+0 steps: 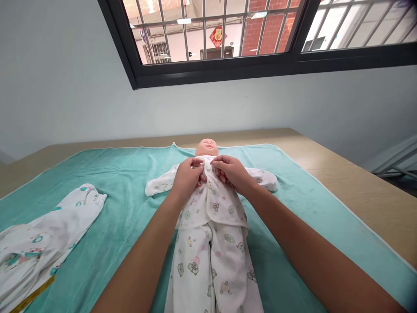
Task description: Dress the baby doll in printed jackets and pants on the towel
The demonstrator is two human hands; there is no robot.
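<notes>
A baby doll [207,147] lies on its back on a teal towel [124,191], dressed in a white printed top [213,204] and matching trousers [211,265]. My left hand [187,178] pinches the left edge of the top's front at the doll's chest. My right hand [231,171] pinches the right edge just below the doll's chin. Both hands meet at the top's buttoned front, fingers closed on the fabric. The doll's sleeves spread out to either side.
A second white printed garment [42,243] lies on the towel at the near left. The towel covers a wooden table [358,191] that stands against a pale wall under a barred window [228,39]. Bare wood shows along the right edge.
</notes>
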